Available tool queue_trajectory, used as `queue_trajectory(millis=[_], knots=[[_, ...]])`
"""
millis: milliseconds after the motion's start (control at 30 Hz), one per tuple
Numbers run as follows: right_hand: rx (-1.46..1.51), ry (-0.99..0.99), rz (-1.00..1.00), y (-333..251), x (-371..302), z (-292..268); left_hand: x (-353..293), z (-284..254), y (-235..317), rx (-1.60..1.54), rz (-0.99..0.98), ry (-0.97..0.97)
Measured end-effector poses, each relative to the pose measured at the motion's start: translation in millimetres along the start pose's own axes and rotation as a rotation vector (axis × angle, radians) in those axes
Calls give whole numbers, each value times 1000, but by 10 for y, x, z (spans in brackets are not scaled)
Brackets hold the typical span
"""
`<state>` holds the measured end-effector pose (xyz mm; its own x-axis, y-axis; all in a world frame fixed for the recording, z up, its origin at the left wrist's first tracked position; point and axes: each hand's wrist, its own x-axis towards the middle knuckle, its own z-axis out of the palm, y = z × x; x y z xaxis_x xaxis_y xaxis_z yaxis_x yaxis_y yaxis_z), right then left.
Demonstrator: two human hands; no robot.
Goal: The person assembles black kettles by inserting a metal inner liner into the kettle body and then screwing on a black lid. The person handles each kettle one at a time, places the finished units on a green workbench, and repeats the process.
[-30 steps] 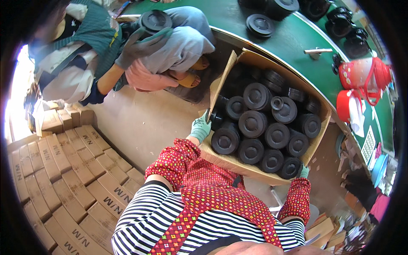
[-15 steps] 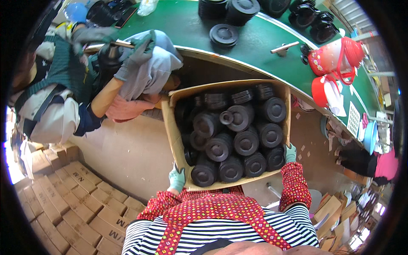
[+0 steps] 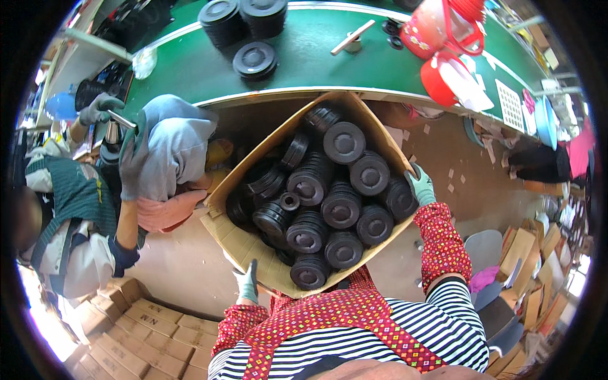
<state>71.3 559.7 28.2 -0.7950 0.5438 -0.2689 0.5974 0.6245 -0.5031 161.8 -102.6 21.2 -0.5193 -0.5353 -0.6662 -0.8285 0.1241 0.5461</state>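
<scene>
An open cardboard box is held in front of my body, turned so one corner points toward the bench. It is filled with stacks of round black ridged discs, several lying on their sides with faces toward me. One small black ring rests on top of them. My left hand, in a pale green glove, grips the near left edge with the thumb up on the rim. Gloved likewise, my right hand is closed on the right corner. The fingers under the box are hidden.
A green workbench runs across the far side, bearing black disc stacks and a red flask. On the left a co-worker sits close to the box, holding a metal tool. Stacked cartons stand at lower left.
The box has turned counter-clockwise in my hands, its right side swinging farther away. Some stacks inside have shifted and leaned. The bench and co-worker now appear farther left in view.
</scene>
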Motion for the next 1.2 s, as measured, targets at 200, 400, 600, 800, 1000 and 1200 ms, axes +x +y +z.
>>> queue_trajectory(millis=[200, 400, 600, 800, 1000, 1200], knots=[[-49, 537, 293, 155, -1424, 411, 622, 108, 1532, 647, 1177, 308], [966, 90, 588, -309, -2503, 1213, 1393, 738, 2604, 875, 1034, -111], [952, 3, 485, -233, -2543, 1119, 1541, 812, 2587, 1192, 1052, -182], [989, -58, 422, -105, -2533, 1019, 1297, 598, 1946, 1119, 1124, -49], [781, -146, 230, -88, -2169, 849, 956, 149, 1259, 945, 967, 11], [760, -259, -15, -126, -1277, 807, 441, 7, 725, 907, 804, 215]])
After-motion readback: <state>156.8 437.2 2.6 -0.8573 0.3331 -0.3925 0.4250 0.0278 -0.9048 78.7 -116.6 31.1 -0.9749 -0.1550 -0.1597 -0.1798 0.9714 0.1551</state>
